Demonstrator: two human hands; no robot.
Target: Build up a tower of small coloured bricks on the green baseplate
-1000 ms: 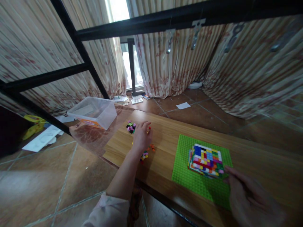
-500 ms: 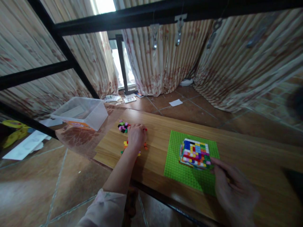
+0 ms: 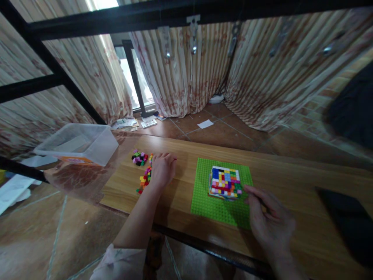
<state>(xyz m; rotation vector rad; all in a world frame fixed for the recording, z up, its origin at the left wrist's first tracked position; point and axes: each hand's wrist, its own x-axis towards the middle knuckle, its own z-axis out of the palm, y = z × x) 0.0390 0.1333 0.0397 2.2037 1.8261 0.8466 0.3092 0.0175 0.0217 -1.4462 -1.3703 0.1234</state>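
From here I see the block of coloured bricks on the green board, whose studs presumably steady it on the table. At its four o'clock the right hand curls loosely, fingertips close by the block, perhaps to brace it; I can't tell whether it grips anything. At nine o'clock the left hand is half closed, a red speck at its fingertips, possibly a brick. Loose bricks lie just past it, likely for easy reach.
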